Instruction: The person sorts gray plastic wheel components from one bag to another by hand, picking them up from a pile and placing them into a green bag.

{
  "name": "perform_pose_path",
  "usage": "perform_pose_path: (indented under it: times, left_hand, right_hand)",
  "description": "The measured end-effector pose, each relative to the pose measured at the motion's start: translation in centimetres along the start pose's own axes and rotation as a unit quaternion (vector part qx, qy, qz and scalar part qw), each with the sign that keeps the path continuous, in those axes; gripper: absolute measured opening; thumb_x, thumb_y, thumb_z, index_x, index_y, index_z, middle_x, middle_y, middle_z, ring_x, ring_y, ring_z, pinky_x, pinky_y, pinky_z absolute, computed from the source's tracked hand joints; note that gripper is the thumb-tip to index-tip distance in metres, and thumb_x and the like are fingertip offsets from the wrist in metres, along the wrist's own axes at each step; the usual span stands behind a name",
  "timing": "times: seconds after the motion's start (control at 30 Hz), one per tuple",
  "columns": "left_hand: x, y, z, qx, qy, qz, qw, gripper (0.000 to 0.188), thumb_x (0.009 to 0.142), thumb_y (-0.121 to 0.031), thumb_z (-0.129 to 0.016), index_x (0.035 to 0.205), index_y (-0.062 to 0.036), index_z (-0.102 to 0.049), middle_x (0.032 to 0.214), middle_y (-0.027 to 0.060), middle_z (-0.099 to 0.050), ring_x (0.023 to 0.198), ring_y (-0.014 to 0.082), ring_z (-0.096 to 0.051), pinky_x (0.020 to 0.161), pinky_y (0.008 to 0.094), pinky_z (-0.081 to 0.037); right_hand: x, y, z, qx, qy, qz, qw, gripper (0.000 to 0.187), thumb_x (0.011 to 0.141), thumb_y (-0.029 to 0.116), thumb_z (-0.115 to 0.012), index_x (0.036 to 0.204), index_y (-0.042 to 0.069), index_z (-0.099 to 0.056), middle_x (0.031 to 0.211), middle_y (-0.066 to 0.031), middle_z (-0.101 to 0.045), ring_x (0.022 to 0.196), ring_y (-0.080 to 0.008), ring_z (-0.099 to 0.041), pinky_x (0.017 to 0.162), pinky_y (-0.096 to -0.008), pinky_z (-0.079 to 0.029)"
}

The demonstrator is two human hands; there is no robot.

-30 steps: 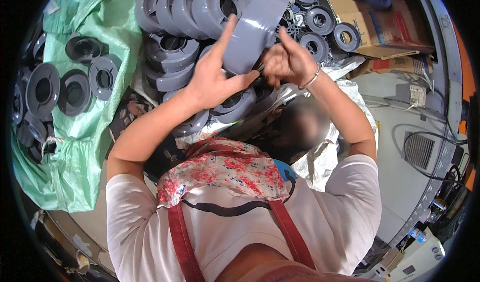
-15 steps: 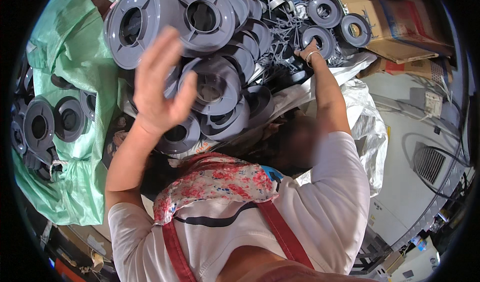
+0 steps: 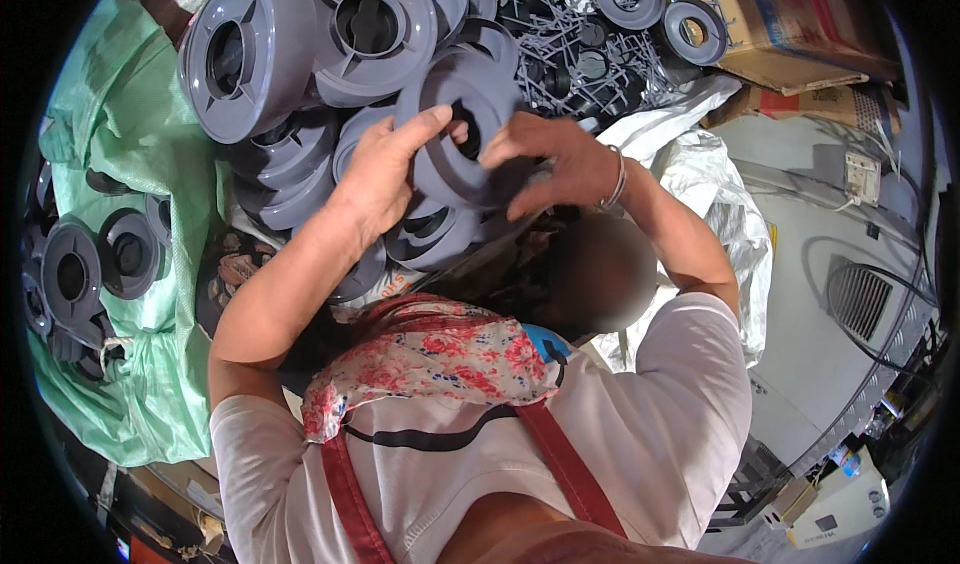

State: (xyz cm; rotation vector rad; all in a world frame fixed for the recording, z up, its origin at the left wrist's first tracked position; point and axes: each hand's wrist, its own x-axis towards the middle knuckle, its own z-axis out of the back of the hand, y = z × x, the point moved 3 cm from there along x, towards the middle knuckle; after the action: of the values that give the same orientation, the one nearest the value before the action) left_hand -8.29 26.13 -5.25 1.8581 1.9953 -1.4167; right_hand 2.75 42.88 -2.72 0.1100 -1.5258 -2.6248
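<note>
Both my hands are on a grey plastic ring (image 3: 432, 169), slightly smeared by motion, above the front of a heap of similar parts. My left hand (image 3: 385, 164) grips its left rim, with the thumb on top and fingertips showing in the centre hole. My right hand (image 3: 560, 159) is closed around the right side. Its fingers reach toward the hole and its thumb is lower, near the outer edge. A dark shape shows between right thumb and fingers; I cannot tell whether it is a separate piece. Large grey ring-shaped bases (image 3: 375, 29) with ribbed centres are stacked behind.
Thin grey plastic sprues (image 3: 570, 59) lie heaped beyond my right hand, beside smaller rings (image 3: 695, 32). A cardboard box (image 3: 790, 24) stands at far right. On the left a green woven sack (image 3: 180, 364) has more grey rings by it. White sacking (image 3: 715, 214) hangs beside a pale cabinet (image 3: 800, 364).
My left hand has gone from raised and open to gripping the ring. My right hand has come back from a small ring among the sprues, which no longer lies there.
</note>
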Motion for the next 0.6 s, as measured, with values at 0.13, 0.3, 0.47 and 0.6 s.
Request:
perform_pose_path:
  times: [0.13,0.3,0.47,0.6]
  left_hand:
    - [-0.7,-0.5,0.0,0.022,0.011,-0.021,0.999,0.022,0.084,-0.017,-0.055,0.096,0.0016,-0.053,0.083,0.0064,-0.058,0.075,0.0134,-0.056,0.071,0.0277,-0.048]
    - [-0.8,-0.4,0.4,0.052,0.021,-0.041,0.998,0.031,0.085,-0.021,-0.056,0.108,-0.0005,-0.050,0.090,0.0069,-0.058,0.084,0.0142,-0.055,0.078,0.0300,-0.047]
    - [-0.3,-0.1,0.5,0.041,0.045,-0.038,0.997,0.039,0.084,-0.032,-0.061,0.107,-0.0033,-0.048,0.095,0.0065,-0.054,0.091,0.0167,-0.052,0.080,0.0361,-0.047]
    - [-0.6,0.6,0.6,0.031,0.036,-0.059,0.997,0.042,0.084,-0.033,-0.060,0.109,-0.0012,-0.049,0.099,0.0081,-0.053,0.093,0.0173,-0.052,0.083,0.0367,-0.046]
  right_hand:
    - [1.4,-10.7,4.8,-0.077,-0.318,-0.269,0.906,0.018,0.076,0.016,-0.064,0.081,-0.001,-0.062,0.072,-0.0086,-0.063,0.065,-0.0163,-0.060,0.062,-0.0255,-0.047]
    - [-2.7,-29.7,2.0,-0.296,-0.093,-0.472,0.825,0.057,0.067,0.028,-0.065,0.106,-0.011,-0.048,0.107,-0.0296,-0.055,0.104,-0.0401,-0.052,0.088,-0.0388,-0.044]
    - [-0.3,-24.0,2.3,-0.375,-0.060,-0.446,0.810,0.032,0.072,0.017,-0.059,0.097,-0.002,-0.050,0.094,-0.0244,-0.061,0.089,-0.0382,-0.060,0.078,-0.0435,-0.049]
    - [1.5,-12.6,7.3,-0.348,-0.238,-0.398,0.815,0.023,0.081,0.018,-0.053,0.095,-0.001,-0.055,0.092,-0.0225,-0.062,0.084,-0.0347,-0.061,0.074,-0.0414,-0.048]
